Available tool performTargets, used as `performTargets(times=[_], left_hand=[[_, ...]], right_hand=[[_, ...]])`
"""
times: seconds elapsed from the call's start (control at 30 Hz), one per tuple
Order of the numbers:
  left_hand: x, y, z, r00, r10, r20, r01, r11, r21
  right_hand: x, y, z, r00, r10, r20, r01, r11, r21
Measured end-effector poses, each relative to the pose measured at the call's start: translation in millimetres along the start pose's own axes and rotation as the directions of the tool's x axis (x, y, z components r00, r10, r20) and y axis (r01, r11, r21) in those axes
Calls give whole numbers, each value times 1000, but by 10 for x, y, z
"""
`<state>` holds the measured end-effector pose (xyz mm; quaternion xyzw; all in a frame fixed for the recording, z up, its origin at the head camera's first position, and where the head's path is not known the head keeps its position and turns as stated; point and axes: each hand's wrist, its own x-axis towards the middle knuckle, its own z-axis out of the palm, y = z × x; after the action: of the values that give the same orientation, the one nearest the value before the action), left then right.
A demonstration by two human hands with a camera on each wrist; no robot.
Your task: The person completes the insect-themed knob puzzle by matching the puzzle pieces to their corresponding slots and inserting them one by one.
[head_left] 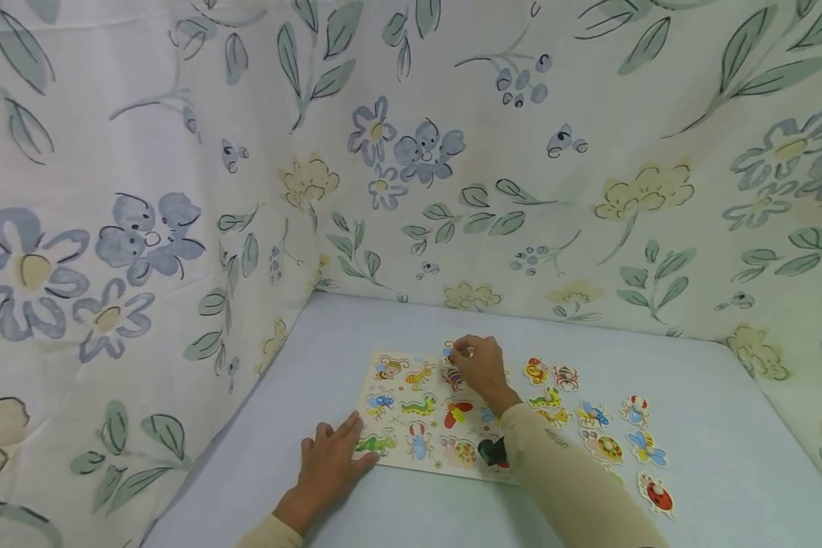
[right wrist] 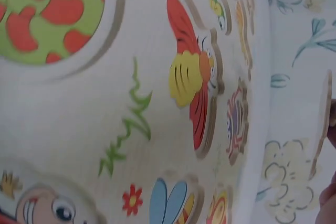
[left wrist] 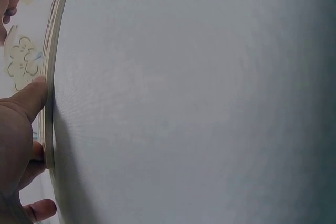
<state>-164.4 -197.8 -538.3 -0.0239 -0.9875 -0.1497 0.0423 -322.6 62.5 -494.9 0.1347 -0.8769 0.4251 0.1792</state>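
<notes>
A wooden insect puzzle board (head_left: pixel 404 460) lies flat on the table, printed with bugs in shallow recesses. My left hand (head_left: pixel 327 464) rests at its lower left corner, fingers fairly straight along the left side and thumb by the front edge. In the left wrist view, that hand (left wrist: pixel 16 140) touches the board's rim (left wrist: pixel 50 77). Above the board's far edge, my right hand (head_left: pixel 481 369) pinches an insect puzzle piece (head_left: pixel 447 351), partly hidden by the fingers. The right wrist view has this piece (right wrist: pixel 322 129) nearly edge-on, held off the board (right wrist: pixel 79 111).
Several loose insect pieces lie right of the board, among them a ladybug (head_left: pixel 656 495), a blue-winged bee (head_left: pixel 647 448), a snail (head_left: pixel 603 447) and a spider (head_left: pixel 565 378). Flowered cloth (head_left: pixel 411 251) hangs behind and along the left of the white table (head_left: pixel 712 426).
</notes>
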Motion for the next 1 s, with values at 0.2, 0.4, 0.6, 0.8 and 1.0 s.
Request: performTargets(times=[0.2, 0.4, 0.6, 0.8, 1.0], left_hand=[[30, 17, -10, 1000, 18, -20, -18, 1000, -7], [71, 27, -46, 999, 33, -37, -34, 999, -8], [68, 22, -50, 1000, 12, -9, -12, 1000, -9], [25, 19, 2, 1000, 5, 15, -5, 1000, -13], [0, 7, 21, 1000, -8, 16, 8, 1000, 2]], right_hand=[[39, -86, 61, 1000, 4, 23, -5, 999, 33], [98, -209, 186, 999, 14, 31, -15, 1000, 25], [107, -319, 336, 998, 0, 64, -2, 999, 36], [34, -349, 459, 996, 15, 84, -18, 999, 42], [-12, -403, 596, 992, 28, 125, -36, 998, 61]])
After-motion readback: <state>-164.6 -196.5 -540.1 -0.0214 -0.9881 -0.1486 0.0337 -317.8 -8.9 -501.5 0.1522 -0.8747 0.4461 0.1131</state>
